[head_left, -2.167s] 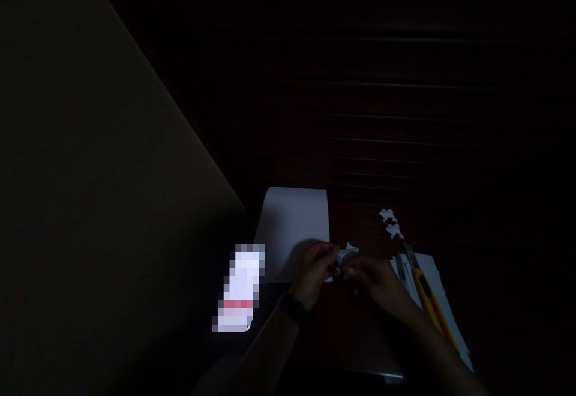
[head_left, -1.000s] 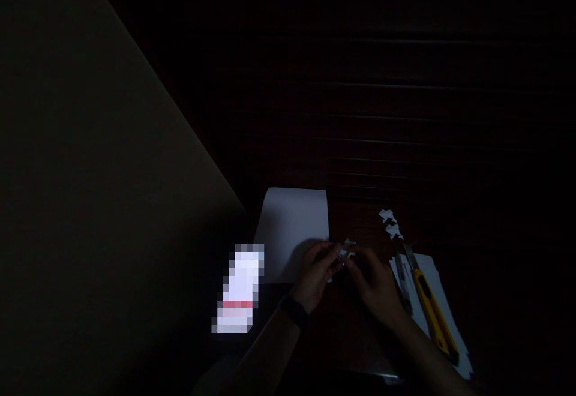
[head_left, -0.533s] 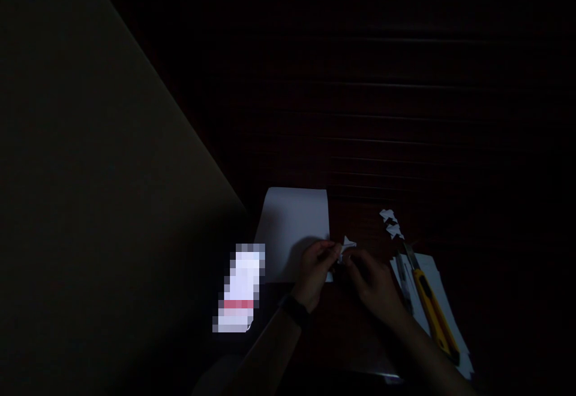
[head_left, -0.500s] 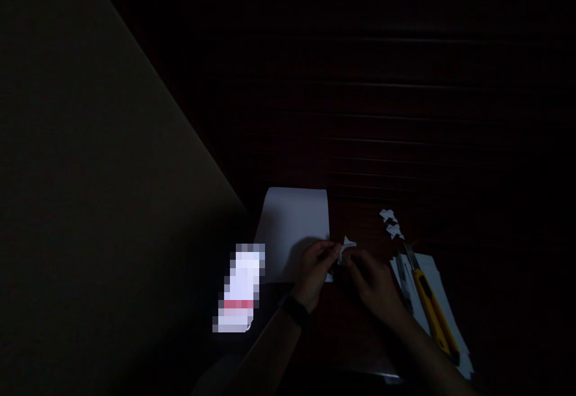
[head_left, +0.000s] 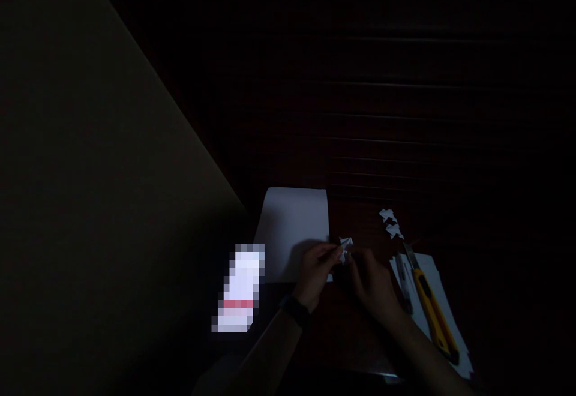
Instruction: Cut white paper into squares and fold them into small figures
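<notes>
Between my two hands is a small piece of folded white paper [head_left: 345,243] with pointed corners. My left hand [head_left: 317,269], with a dark band on its wrist, pinches the paper's left side between thumb and finger. On the other side my right hand [head_left: 369,276] has its fingers closed at the paper's right edge; its fingertips are partly in shadow. A large white sheet [head_left: 294,216] lies flat under and behind my left hand. Small folded paper pieces [head_left: 391,225] of similar look rest beyond my right hand.
Right of my right arm, a yellow utility knife [head_left: 434,315] with its blade out lies on a stack of white paper [head_left: 432,270], beside a pen-like item [head_left: 404,282]. A lit, pixelated screen [head_left: 238,291] glows at left. A pale wall [head_left: 112,174] borders the dark table.
The folded paper has turned slightly between my fingers and its points show differently. My right hand has shifted very little; everything else stays in place.
</notes>
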Motion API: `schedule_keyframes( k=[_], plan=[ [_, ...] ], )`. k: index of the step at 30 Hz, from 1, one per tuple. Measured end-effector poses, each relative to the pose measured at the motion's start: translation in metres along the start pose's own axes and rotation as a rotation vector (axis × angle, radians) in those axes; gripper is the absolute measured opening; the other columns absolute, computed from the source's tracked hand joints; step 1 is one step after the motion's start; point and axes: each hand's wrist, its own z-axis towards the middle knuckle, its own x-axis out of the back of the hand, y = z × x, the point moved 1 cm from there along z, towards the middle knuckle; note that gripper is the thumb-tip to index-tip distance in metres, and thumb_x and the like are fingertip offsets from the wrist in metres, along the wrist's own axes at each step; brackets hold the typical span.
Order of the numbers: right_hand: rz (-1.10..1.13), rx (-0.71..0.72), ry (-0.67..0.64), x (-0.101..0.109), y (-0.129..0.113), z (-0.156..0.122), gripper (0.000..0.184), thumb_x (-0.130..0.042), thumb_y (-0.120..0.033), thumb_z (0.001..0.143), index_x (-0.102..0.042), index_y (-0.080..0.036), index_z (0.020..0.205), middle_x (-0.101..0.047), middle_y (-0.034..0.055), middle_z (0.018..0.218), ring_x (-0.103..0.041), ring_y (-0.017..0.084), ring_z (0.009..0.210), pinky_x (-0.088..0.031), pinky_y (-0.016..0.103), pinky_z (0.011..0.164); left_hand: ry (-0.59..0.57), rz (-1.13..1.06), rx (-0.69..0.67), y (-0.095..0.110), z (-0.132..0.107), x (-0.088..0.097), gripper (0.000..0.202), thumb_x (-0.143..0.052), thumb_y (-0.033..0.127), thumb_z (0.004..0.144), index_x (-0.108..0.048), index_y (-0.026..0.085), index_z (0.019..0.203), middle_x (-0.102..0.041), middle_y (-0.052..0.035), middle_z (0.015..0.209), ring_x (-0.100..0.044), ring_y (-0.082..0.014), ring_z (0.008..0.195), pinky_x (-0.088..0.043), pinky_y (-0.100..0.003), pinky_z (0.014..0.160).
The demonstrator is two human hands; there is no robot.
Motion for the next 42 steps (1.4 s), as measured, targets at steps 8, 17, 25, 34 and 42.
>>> schedule_keyframes(
  k=[8, 17, 25, 34, 42],
  plan=[
    [0.002, 0.005, -0.015, 0.0, 0.0, 0.0, 0.015, -0.037, -0.022, 0.09, -0.044, -0.022, 0.104, -0.06, 0.0074, 0.096, -0.06, 0.02, 0.084, -0.046, 0.031, 0.071, -0.006, -0.051, 0.039, -0.006, 0.002, 0.0, 0.028, -0.069, 0.035, 0.068, -0.066, 0.013, 0.085, -0.065, -0.0062, 0.077, -0.06, -0.0144, 0.068, -0.045, -0.024, 0.061],
    [-0.039, 0.01, -0.023, -0.002, 0.006, 0.0, 0.016, -0.038, -0.019, 0.088, -0.044, -0.021, 0.103, -0.059, 0.007, 0.093, -0.06, 0.019, 0.079, -0.046, 0.029, 0.069, -0.023, -0.148, 0.07, -0.007, 0.0, -0.003, 0.026, -0.069, 0.034, 0.069, -0.064, 0.012, 0.082, -0.065, -0.0063, 0.076, -0.06, -0.0135, 0.067, -0.048, -0.026, 0.065],
    [-0.083, 0.051, -0.074, 0.002, 0.005, -0.004, 0.034, -0.04, -0.009, 0.082, -0.042, -0.021, 0.113, -0.059, 0.007, 0.101, -0.059, 0.019, 0.089, -0.046, 0.03, 0.076, -0.006, -0.153, 0.084, -0.006, -0.001, -0.003, 0.029, -0.07, 0.034, 0.069, -0.064, 0.011, 0.084, -0.066, -0.0071, 0.077, -0.062, -0.0133, 0.066, -0.049, -0.024, 0.063],
    [-0.062, 0.08, -0.088, 0.004, 0.006, -0.003, 0.037, -0.04, -0.006, 0.081, -0.044, -0.021, 0.114, -0.058, 0.0067, 0.101, -0.058, 0.019, 0.089, -0.045, 0.03, 0.077, 0.016, -0.035, -0.035, -0.011, 0.0, -0.004, 0.026, -0.066, 0.035, 0.072, -0.062, 0.012, 0.082, -0.066, -0.0062, 0.076, -0.064, -0.0154, 0.065, -0.053, -0.025, 0.059],
    [0.024, 0.019, 0.02, 0.007, 0.002, 0.003, 0.019, -0.043, -0.019, 0.087, -0.054, -0.023, 0.102, -0.063, 0.004, 0.096, -0.061, 0.018, 0.086, -0.046, 0.028, 0.074, -0.008, -0.008, -0.029, -0.008, 0.0, -0.006, 0.023, -0.063, 0.036, 0.074, -0.059, 0.013, 0.076, -0.065, -0.0042, 0.069, -0.066, -0.0192, 0.064, -0.055, -0.03, 0.059]
  ],
)
